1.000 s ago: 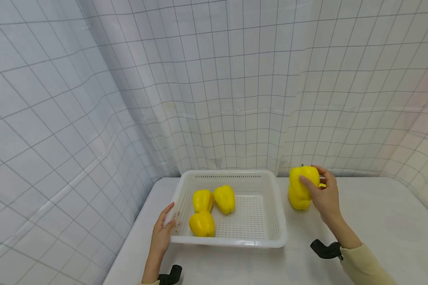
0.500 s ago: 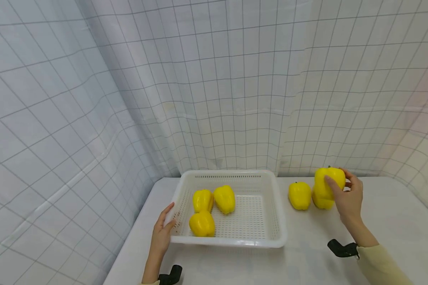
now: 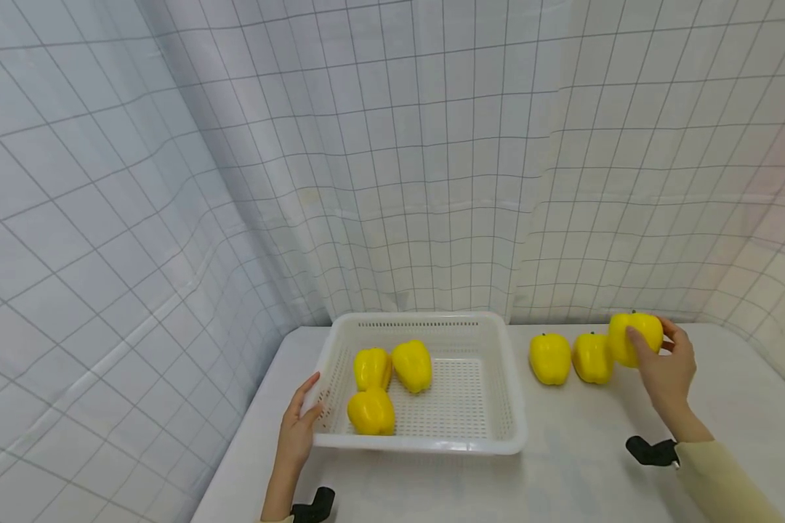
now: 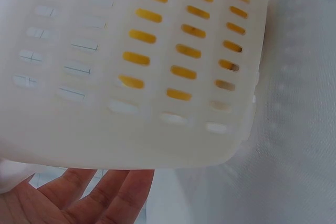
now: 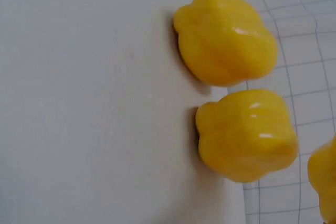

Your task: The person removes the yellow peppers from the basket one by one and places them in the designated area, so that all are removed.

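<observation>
Your right hand (image 3: 670, 367) pinched a pepper (image 3: 621, 338) stem-up; keeping it upright and clear of its left neighbour (image 3: 590, 359) looked wise. Left hand (image 3: 296, 428), fingers fairly straight, rested at the basket (image 3: 328, 349)'s left rim.

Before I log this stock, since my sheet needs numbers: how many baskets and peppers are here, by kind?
White basket: 1
Yellow peppers: 6 (3 in the basket, 2 on the table, 1 in the right hand)
Total: 7
</observation>
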`<state>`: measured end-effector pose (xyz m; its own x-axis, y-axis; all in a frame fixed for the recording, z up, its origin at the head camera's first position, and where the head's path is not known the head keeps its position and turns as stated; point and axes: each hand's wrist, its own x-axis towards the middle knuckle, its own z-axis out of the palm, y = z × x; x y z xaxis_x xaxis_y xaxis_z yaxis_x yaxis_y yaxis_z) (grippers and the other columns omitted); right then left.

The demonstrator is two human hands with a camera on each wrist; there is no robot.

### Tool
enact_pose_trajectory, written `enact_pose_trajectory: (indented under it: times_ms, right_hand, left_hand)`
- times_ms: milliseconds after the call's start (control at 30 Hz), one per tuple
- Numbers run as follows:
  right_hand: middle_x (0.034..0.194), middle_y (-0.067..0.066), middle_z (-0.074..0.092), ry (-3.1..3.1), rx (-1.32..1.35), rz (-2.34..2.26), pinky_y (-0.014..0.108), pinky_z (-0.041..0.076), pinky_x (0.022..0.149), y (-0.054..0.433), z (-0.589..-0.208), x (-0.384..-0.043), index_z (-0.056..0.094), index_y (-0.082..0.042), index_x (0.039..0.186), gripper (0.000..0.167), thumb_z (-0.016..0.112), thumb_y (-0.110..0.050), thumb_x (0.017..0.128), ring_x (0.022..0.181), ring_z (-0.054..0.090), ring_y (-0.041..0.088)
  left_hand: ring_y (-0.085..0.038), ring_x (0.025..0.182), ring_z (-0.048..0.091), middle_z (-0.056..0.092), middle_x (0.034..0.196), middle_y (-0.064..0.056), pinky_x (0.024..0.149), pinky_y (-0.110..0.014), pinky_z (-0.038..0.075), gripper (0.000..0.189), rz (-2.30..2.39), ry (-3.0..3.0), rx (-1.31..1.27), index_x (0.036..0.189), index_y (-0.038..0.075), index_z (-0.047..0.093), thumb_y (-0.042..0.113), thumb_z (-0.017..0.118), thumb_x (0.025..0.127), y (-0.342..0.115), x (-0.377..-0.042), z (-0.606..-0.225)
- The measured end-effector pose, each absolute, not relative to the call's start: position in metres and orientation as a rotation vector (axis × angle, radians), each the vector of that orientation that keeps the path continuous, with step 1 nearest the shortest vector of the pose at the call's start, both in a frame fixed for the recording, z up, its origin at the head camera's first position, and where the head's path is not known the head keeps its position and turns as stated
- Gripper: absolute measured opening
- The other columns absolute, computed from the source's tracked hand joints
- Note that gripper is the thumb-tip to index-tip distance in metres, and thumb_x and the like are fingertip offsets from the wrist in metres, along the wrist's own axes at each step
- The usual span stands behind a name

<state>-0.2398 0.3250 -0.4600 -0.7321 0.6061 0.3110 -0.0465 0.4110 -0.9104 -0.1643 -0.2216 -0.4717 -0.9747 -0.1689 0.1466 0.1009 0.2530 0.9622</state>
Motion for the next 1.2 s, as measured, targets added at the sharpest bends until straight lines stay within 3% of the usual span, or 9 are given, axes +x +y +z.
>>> enact_pose_trajectory:
  times_ms: [100, 300, 467, 567, 700, 833, 933, 1200]
  right_hand:
    - [0.127, 0.012, 0.045, -2.071, -0.503, 1.295, 0.02, 0.033, 0.068, 0.334, -0.469, -0.243, 0.048, -0.003, 0.135, 0.06, 0.063, -0.036, 0.088, 0.088, 0.033, 0.0]
    - [0.127, 0.017, 0.038, -2.166, -0.535, 1.272, 0.029, 0.034, 0.067, 0.347, -0.479, -0.247, 0.045, 0.002, 0.136, 0.064, 0.06, -0.038, 0.089, 0.095, 0.038, 0.017]
    - [0.127, 0.018, 0.039, -2.236, -0.56, 1.285, 0.014, 0.036, 0.06, 0.355, -0.482, -0.249, 0.044, 0.003, 0.137, 0.064, 0.06, -0.037, 0.09, 0.09, 0.039, 0.015]
    - [0.129, 0.023, 0.041, -2.285, -0.532, 1.292, 0.01, 0.034, 0.059, 0.357, -0.484, -0.248, 0.041, 0.007, 0.137, 0.065, 0.058, -0.036, 0.091, 0.092, 0.041, 0.023]
    - [0.131, 0.031, 0.039, -2.37, -0.522, 1.317, 0.02, 0.037, 0.066, 0.362, -0.489, -0.247, 0.033, 0.011, 0.14, 0.072, 0.052, -0.039, 0.093, 0.101, 0.042, 0.036]
    - [0.135, 0.035, 0.033, -2.433, -0.536, 1.36, 0.041, 0.042, 0.084, 0.366, -0.493, -0.248, 0.025, 0.012, 0.143, 0.077, 0.048, -0.043, 0.094, 0.115, 0.037, 0.045]
    - [0.138, 0.037, 0.029, -2.467, -0.543, 1.386, 0.055, 0.036, 0.095, 0.367, -0.495, -0.249, 0.021, 0.013, 0.143, 0.079, 0.045, -0.045, 0.095, 0.12, 0.032, 0.048]
    - [0.139, 0.041, 0.024, -2.494, -0.524, 1.406, 0.06, 0.029, 0.1, 0.371, -0.499, -0.25, 0.015, 0.015, 0.143, 0.081, 0.041, -0.046, 0.096, 0.124, 0.026, 0.052]
  left_hand:
    - [-0.037, 0.133, 0.029, 0.03, 0.149, -0.02, 0.106, -0.055, 0.022, 0.052, -1.799, -2.298, 0.063, 0.144, 0.005, 0.038, -0.004, 0.041, 0.094, -0.222, -0.165, -0.473]
    - [-0.035, 0.132, 0.031, 0.03, 0.149, -0.018, 0.106, -0.053, 0.024, 0.051, -1.816, -2.294, 0.076, 0.144, 0.007, 0.039, -0.004, 0.041, 0.094, -0.223, -0.165, -0.475]
    - [-0.035, 0.132, 0.031, 0.03, 0.149, -0.018, 0.106, -0.053, 0.024, 0.051, -1.822, -2.29, 0.077, 0.144, 0.007, 0.039, -0.004, 0.041, 0.094, -0.223, -0.166, -0.475]
    - [-0.035, 0.132, 0.031, 0.031, 0.149, -0.018, 0.106, -0.053, 0.023, 0.051, -1.825, -2.289, 0.08, 0.144, 0.007, 0.04, -0.004, 0.041, 0.094, -0.223, -0.166, -0.476]
    - [-0.035, 0.132, 0.031, 0.031, 0.149, -0.018, 0.106, -0.054, 0.023, 0.051, -1.822, -2.294, 0.09, 0.144, 0.008, 0.04, -0.004, 0.042, 0.094, -0.223, -0.166, -0.476]
    - [-0.035, 0.131, 0.032, 0.031, 0.149, -0.018, 0.105, -0.055, 0.023, 0.051, -1.818, -2.296, 0.104, 0.144, 0.008, 0.04, -0.004, 0.042, 0.094, -0.223, -0.166, -0.476]
    - [-0.035, 0.131, 0.032, 0.031, 0.149, -0.018, 0.105, -0.055, 0.023, 0.051, -1.819, -2.294, 0.104, 0.144, 0.008, 0.04, -0.004, 0.042, 0.094, -0.222, -0.166, -0.476]
    - [-0.035, 0.134, 0.029, 0.03, 0.149, -0.018, 0.107, -0.056, 0.021, 0.051, -1.81, -2.302, 0.094, 0.144, 0.008, 0.04, -0.003, 0.041, 0.094, -0.222, -0.166, -0.475]
